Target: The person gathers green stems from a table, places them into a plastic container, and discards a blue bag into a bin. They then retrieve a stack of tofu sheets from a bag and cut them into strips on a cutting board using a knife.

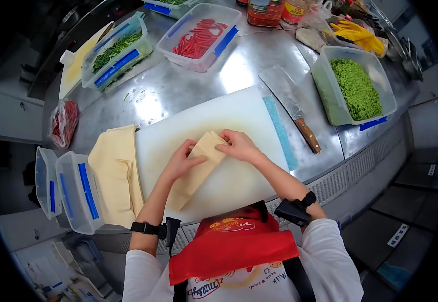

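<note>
A folded, pale yellow tofu sheet [195, 182] lies slantwise over a white cutting board [249, 113]. My left hand [181, 161] grips its left edge near the upper end, thumb on top. At the upper right corner, my right hand [240, 147] pinches the layers between thumb and fingers. The undersides of both hands' grips are hidden. More tofu sheets [109, 151] are stacked left of the board, overhanging the table's front edge. A cleaver [292, 108] with a wooden handle rests on the steel table, right of the board.
Tubs of green chopped vegetable [357, 90], red peppers [199, 39] and cut greens [116, 53] stand around the steel table [264, 53]. Empty plastic tubs [75, 191] sit at the left. A blue cloth [279, 132] sticks out under the board. A bagged red food [64, 123] lies far left.
</note>
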The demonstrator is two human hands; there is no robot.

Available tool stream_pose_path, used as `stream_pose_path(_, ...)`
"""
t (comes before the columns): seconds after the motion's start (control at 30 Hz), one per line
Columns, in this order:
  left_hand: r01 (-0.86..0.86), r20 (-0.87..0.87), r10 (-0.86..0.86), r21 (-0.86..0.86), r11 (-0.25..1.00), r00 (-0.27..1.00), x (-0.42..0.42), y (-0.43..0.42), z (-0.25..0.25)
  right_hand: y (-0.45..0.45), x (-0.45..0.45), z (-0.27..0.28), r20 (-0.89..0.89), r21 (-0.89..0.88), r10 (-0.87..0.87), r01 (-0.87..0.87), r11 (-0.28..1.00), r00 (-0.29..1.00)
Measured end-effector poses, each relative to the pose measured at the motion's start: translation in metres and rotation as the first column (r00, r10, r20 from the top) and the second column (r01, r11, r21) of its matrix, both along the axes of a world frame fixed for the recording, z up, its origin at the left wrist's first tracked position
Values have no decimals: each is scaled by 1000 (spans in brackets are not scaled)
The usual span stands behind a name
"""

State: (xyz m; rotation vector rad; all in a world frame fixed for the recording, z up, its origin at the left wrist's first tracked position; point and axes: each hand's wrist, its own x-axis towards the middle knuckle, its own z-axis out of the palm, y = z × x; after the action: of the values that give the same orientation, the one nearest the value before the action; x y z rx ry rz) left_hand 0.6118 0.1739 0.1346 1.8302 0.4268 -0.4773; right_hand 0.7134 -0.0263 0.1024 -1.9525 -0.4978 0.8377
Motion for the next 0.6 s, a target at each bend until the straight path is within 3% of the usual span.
stream_pose_path(0.1,109,-126,-66,374,921,990,-20,13,0,2,-2,-16,76,18,-84,83,996,994)
stream_pose_path(0.2,271,-253,-154,535,800,955,-66,39,-11,1,1,-13,-97,80,-121,129,988,988)
stream_pose_path(0.3,171,-262,-68,395,903,963,-102,48,-9,-3,4,-13,-2,-1,-69,69,998,998)
stream_pose_path(0.4,216,-372,-17,499,839,928,-107,47,-3,-12,4,-6,295,-6,-38,42,999,955)
stream_pose_path(0.47,185,-157,-106,677,712,982,-96,34,15,-37,14,5,260,216,-230,175,960,938)
stream_pose_path(0.5,143,-51,-160,754,642,986,-87,26,19,-56,23,11,350,204,-301,242,949,887)
stream_pose_path(0.53,23,93,-108,646,763,990,-74,19,18,-80,33,14,438,199,-365,307,931,822)
stream_pose_path(0.6,-111,369,-95,498,860,925,-44,-1,0,-136,51,0,693,172,-386,381,908,608)
